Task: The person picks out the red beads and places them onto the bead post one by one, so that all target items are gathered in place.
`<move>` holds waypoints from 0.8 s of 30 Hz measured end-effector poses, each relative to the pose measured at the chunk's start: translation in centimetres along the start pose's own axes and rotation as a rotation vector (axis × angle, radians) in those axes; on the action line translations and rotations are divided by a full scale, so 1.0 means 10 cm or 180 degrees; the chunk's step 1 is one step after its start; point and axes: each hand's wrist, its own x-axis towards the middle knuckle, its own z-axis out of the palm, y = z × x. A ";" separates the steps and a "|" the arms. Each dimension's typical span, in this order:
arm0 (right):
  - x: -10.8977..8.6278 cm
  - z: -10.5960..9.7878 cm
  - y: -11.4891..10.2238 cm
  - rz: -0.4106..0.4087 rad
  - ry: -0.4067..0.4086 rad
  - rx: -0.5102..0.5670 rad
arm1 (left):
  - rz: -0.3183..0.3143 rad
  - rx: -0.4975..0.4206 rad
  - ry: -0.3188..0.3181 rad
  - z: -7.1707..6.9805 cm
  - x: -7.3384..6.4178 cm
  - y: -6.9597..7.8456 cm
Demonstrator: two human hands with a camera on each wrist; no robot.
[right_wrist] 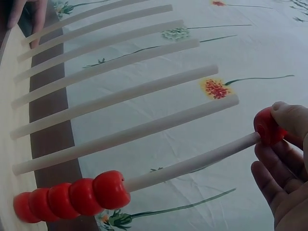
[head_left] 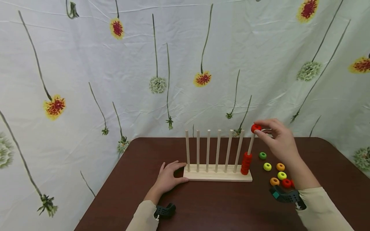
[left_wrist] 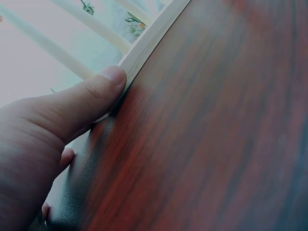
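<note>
In the head view a pale wooden rack [head_left: 216, 176] stands on the table, with a row of several upright pegs [head_left: 208, 150]. My left hand [head_left: 167, 179] holds the rack's left end, thumb at the front edge of the base and fingers around the back corner. At the far right peg, my right hand [head_left: 278, 141] pinches a red bead [head_left: 256, 128] between thumb and fingers. That bead sits right at the peg's tip, as the right wrist view also shows. Lower on this same peg is a stack of several red beads [right_wrist: 72, 197]. The other pegs carry no beads.
Right of the rack lie loose beads: a green bead [head_left: 262, 155], yellow beads [head_left: 267, 166], orange beads [head_left: 274, 181] and red beads [head_left: 286, 183]. The dark brown table [head_left: 219, 205] ends at a white flower-patterned cloth [head_left: 179, 64] hanging behind.
</note>
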 end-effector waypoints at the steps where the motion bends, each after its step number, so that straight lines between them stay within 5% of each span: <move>1: 0.00 0.01 0.00 -0.0003 -0.0010 0.0000 | 0.0005 -0.0001 -0.0003 0.00 0.00 0.00; 24: 0.01 0.05 0.04 0.0089 0.0039 -0.0023 | 0.0001 0.0016 0.0009 0.01 0.01 0.00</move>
